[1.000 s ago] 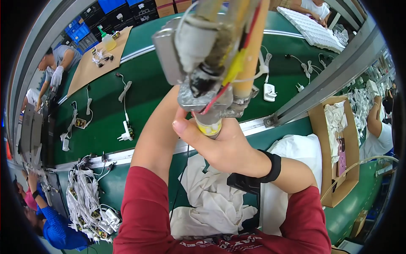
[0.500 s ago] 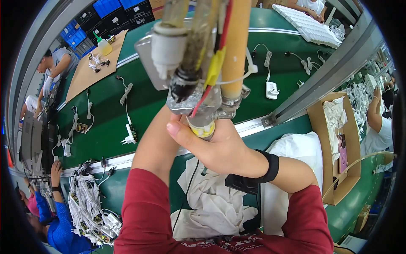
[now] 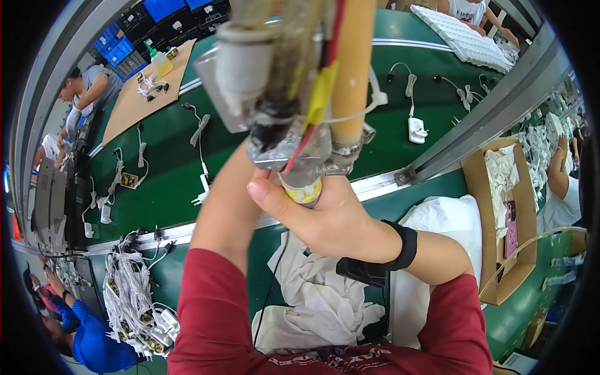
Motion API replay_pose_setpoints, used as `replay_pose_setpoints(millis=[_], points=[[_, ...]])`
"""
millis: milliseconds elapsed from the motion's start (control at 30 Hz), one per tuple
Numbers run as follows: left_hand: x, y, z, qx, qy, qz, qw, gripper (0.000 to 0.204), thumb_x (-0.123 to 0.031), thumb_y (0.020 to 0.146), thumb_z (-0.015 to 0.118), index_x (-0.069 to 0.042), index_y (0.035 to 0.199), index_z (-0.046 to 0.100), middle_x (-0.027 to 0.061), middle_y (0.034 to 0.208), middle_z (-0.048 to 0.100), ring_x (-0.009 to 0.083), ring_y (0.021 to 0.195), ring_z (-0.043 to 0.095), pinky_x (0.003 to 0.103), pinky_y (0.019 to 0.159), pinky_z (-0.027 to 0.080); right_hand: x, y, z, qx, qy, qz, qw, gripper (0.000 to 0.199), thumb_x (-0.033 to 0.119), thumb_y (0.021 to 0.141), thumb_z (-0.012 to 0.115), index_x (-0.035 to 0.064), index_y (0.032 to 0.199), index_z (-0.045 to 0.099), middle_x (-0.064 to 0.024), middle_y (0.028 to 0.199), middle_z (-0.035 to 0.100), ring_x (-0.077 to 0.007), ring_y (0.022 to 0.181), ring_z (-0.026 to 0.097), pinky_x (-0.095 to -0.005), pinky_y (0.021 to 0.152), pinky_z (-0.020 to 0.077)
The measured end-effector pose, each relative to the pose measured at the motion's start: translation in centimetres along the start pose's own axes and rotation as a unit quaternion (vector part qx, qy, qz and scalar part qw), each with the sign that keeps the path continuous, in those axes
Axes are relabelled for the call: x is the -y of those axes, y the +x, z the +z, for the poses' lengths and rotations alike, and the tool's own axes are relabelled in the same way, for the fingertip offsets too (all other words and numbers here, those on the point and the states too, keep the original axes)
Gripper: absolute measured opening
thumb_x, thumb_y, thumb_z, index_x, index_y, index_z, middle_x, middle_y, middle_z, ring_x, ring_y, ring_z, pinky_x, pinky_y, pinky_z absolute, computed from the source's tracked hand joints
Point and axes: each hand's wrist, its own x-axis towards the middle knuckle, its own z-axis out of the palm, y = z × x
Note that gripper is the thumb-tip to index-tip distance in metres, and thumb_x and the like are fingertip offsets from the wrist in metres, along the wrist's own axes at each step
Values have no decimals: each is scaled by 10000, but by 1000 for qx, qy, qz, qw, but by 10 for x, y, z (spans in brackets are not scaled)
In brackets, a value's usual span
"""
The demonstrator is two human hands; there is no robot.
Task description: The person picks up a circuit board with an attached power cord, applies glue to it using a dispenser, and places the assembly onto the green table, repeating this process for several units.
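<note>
Close in front of me hangs a tool (image 3: 294, 94) made of a tan tube, a clear tube, a white cylinder and red and yellow wires. My right hand (image 3: 325, 219), with a black wristband, is shut around its lower end, which has a yellow band. My left forearm (image 3: 228, 212) in a red sleeve rises behind the tool. The tool hides my left hand, so I cannot see what it holds.
Below lies a green conveyor belt (image 3: 169, 169) with white chargers (image 3: 417, 130) and cables on it. A white cloth (image 3: 312, 300) sits under my arms. A bundle of white cables (image 3: 134, 300) is at the lower left, a cardboard box (image 3: 475, 206) at the right. Other people work at the left and right edges.
The tool and both my arms have come up closer to the camera and now fill more of the view. My right hand keeps its grip on the tool's lower end.
</note>
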Motion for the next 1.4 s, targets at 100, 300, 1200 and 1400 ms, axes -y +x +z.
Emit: replay_pose_setpoints(millis=[100, 300, 1200, 1400], points=[[10, -3, 39, -125, 261, 106, 951, 354, -375, 852, 567, -22, 843, 569, 124, 692, 608, 272, 666, 619, 377, 595, 519, -9, 5, 10, -60, -19, -101, 993, 254, 179, 891, 583, 14, 1082, 563, -56, 934, 622, -126, 823, 548, -272, 746, 445], [0, 9, 71, 135, 422, -93, 892, 260, -274, 832, 555, -15, 838, 571, 184, 740, 625, 366, 733, 626, 391, 642, 522, -3, 4, 2, -58, -45, -50, 996, 116, 96, 875, 592, 28, 959, 550, -9, 884, 557, -72, 812, 501, -243, 718, 412], [-154, -785, -392, -417, -77, 61, 904, 256, -234, 878, 596, -36, 1034, 552, -29, 652, 496, 48, 568, 467, 184, 457, 345, 13, -152, 302, -43, -12, 81, 996, 215, 271, 964, 434, 56, 961, 453, 51, 492, 265, -25, 362, 206, -190, 329, 183], [-161, -944, -482, -585, 348, -151, 717, 310, -269, 889, 565, -54, 1114, 567, -22, 635, 507, 75, 546, 477, 210, 465, 364, 11, -163, 344, -33, -5, 76, 997, 221, 277, 964, 435, 57, 953, 448, 51, 491, 265, -24, 358, 202, -193, 327, 179]])
